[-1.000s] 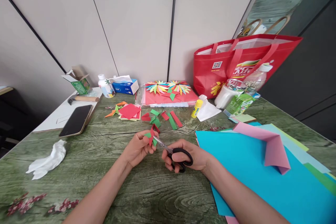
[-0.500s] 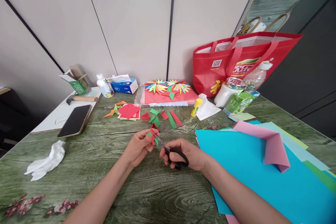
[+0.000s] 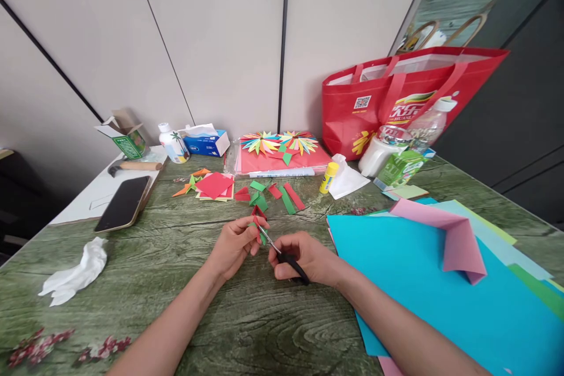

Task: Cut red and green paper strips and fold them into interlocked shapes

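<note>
My left hand (image 3: 233,245) pinches a small folded piece of red and green paper (image 3: 257,227) just above the green wood-grain table (image 3: 176,282). My right hand (image 3: 308,258) is closed round the black handles of a pair of scissors (image 3: 282,254). The blades point up and left and meet the paper piece. Both hands sit close together at the middle of the table.
Large coloured sheets (image 3: 423,282) with a folded pink one (image 3: 445,235) lie at the right. Cut red and green scraps (image 3: 273,195), a glue stick (image 3: 328,178), paper stars (image 3: 277,144), a red bag (image 3: 396,106), a phone (image 3: 123,204) and a crumpled tissue (image 3: 74,273) surround the hands.
The scissor handles have closed together and my right hand has rolled over them. Both hands shifted slightly up and away. The paper piece stays pinched in my left hand.
</note>
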`<action>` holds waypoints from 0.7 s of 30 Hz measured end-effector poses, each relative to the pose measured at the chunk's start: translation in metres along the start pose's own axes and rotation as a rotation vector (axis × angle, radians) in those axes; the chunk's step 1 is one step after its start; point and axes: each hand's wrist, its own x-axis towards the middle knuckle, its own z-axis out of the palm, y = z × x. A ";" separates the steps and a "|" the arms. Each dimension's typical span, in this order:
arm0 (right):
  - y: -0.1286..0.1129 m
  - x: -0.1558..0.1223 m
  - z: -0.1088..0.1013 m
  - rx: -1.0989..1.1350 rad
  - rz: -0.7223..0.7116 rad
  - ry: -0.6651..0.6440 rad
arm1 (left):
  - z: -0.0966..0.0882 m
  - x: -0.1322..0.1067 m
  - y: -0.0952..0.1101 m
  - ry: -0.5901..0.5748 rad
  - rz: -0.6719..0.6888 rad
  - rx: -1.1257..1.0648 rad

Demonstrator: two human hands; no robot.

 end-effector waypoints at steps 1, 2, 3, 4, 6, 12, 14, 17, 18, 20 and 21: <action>0.000 0.000 0.000 -0.008 -0.003 0.004 | 0.000 0.000 0.000 0.003 0.002 0.001; 0.000 0.001 0.000 -0.006 -0.001 0.004 | 0.000 0.000 0.000 0.007 0.006 0.000; 0.000 0.001 0.000 0.006 0.006 0.002 | 0.000 0.000 0.000 0.009 0.009 -0.001; 0.000 0.001 0.000 0.020 0.017 -0.003 | 0.000 0.000 0.000 0.009 0.012 0.000; 0.001 0.002 -0.002 0.037 0.043 -0.012 | 0.000 0.000 -0.001 0.006 0.016 -0.001; 0.002 -0.001 -0.018 -0.126 0.013 -0.062 | -0.010 0.005 0.000 0.075 0.074 -0.077; 0.001 -0.002 -0.024 -0.252 -0.002 0.029 | -0.014 0.007 0.002 0.094 0.084 -0.111; -0.001 -0.004 -0.032 -0.574 -0.004 0.272 | -0.018 0.008 0.006 0.110 0.080 -0.183; -0.001 -0.004 -0.033 -0.690 0.020 0.332 | -0.018 0.008 0.007 0.109 0.073 -0.209; -0.003 -0.006 -0.036 -0.899 0.081 0.400 | -0.017 0.007 0.009 0.089 0.057 -0.245; -0.004 -0.007 -0.036 -0.988 0.096 0.411 | -0.016 0.006 0.009 0.073 0.051 -0.253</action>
